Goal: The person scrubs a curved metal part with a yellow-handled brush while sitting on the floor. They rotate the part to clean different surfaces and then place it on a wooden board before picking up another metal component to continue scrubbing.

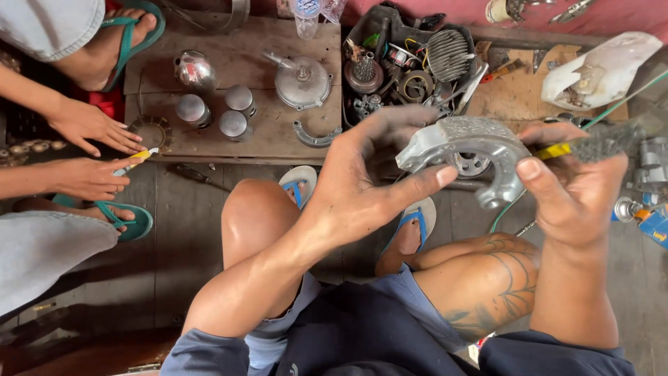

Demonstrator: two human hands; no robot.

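Note:
My left hand (pixel 369 184) holds a curved grey metal brake shoe (pixel 467 150) by its left end, thumb underneath and fingers spread above. My right hand (pixel 567 184) is closed around a wire brush (pixel 604 144) with a yellow band, its bristles blurred at the shoe's right end. The right thumb rests against the lower right tip of the shoe. Both hands hover above my bare knees and blue sandals.
A low wooden board (pixel 278 139) carries three metal cylinders (pixel 217 111), a shiny cap and a round cover (pixel 302 82). A black tray (pixel 410 63) holds several engine parts. At left another person's hands (pixel 94 150) grip a small yellow tool. A spray can (pixel 640 216) lies at right.

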